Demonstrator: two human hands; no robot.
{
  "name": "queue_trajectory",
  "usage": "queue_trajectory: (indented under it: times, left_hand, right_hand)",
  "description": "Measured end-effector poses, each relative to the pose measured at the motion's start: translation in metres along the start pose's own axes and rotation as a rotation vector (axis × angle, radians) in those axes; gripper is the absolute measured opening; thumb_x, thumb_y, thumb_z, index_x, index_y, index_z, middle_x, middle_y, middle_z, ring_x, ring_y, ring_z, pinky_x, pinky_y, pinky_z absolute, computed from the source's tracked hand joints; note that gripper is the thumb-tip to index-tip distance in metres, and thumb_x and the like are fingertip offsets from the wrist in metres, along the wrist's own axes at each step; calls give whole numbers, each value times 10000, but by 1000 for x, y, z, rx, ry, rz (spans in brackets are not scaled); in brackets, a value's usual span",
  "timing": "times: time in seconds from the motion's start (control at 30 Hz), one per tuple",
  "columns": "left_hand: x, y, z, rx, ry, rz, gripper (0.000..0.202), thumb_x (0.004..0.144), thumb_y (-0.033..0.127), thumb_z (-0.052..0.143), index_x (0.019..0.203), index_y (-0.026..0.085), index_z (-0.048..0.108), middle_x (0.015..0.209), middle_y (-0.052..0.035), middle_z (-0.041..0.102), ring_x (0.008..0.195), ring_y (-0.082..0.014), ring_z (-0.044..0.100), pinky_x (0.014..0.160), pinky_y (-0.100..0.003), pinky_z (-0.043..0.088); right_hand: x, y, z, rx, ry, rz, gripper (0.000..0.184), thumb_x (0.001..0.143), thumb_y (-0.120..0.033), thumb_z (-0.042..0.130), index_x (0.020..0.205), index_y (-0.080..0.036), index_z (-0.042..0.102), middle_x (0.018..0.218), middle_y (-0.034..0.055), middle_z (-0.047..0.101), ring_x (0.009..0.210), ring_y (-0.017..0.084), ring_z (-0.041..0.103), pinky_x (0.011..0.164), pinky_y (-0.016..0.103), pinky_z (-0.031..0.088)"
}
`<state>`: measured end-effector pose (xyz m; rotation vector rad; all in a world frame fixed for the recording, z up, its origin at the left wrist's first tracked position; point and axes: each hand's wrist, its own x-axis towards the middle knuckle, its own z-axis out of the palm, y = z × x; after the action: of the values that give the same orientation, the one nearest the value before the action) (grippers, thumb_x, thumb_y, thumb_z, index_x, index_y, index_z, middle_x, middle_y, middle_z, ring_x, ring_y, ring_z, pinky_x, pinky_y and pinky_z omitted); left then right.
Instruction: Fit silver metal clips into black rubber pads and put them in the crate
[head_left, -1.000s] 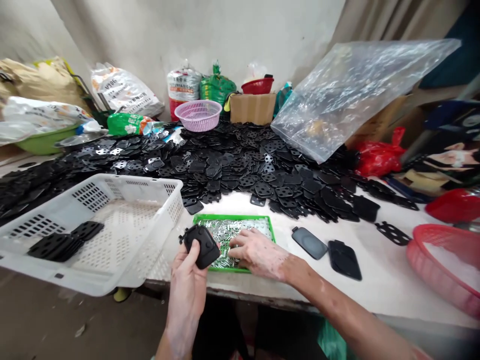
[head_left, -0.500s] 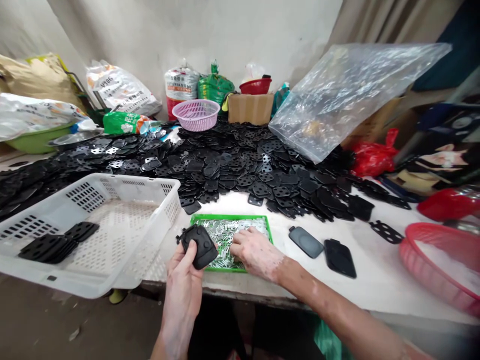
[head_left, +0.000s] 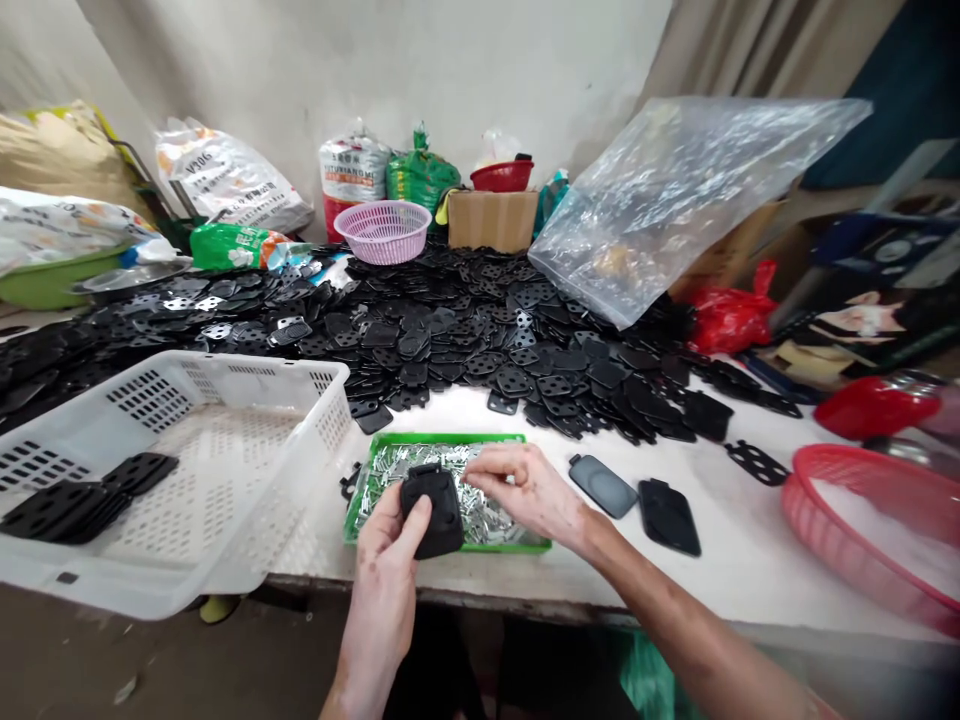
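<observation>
My left hand [head_left: 384,560] holds a black moulded pad [head_left: 435,510] upright above the near edge of a green tray [head_left: 442,437]. The tray is full of small silver metal pieces [head_left: 491,520]. My right hand [head_left: 529,490] hangs just over those pieces, thumb and fingertips drawn together. Whether a piece lies between them is too small to tell. Part of the tray sits hidden behind the black pad and my left hand.
A white perforated crate [head_left: 225,365] at left holds black plates. A large heap of black perforated plates [head_left: 450,340] covers the white table [head_left: 742,560] behind the tray. Two black pads [head_left: 602,486] lie to the right, near a red basket [head_left: 847,470].
My left hand has carried the black pad rightward, further over the tray. My right fingertips have drawn together above the silver pieces. The whole view has shifted slightly left.
</observation>
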<state>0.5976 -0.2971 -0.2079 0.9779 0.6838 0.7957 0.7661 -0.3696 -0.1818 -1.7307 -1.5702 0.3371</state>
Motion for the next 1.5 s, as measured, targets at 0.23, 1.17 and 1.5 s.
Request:
queue_trajectory:
  times: [0.23, 1.17, 1.5]
  left_hand:
    - [-3, -4, 4, 179, -23, 21, 462, 768, 377, 721, 1186, 183, 679, 1190, -93, 693, 1129, -296, 599, 968, -385, 457]
    - [-4, 6, 22, -231, -72, -176, 309, 771, 257, 760, 1074, 199, 736, 1091, -75, 717, 1015, -203, 644, 827, -277, 533]
    - [-8, 3, 22, -216, -183, -178, 299, 831, 243, 700, 1126, 195, 712, 1158, -80, 697, 1008, -189, 631, 816, -267, 527]
  right_hand:
    - [1, -6, -11, 72, 103, -6, 146, 890, -201, 638, 840, -153, 766, 789, 29, 708, 693, 125, 624, 634, 217, 425]
    - [-5, -4, -4, 459, 328, 62, 102, 869, -183, 640, 825, -157, 728, 780, 27, 685, 692, 139, 636, 638, 229, 499]
    - [-10, -10, -17, -195, 153, -234, 211, 934, -103, 511, 1104, -148, 628, 875, 68, 652, 795, 167, 598, 719, 258, 467]
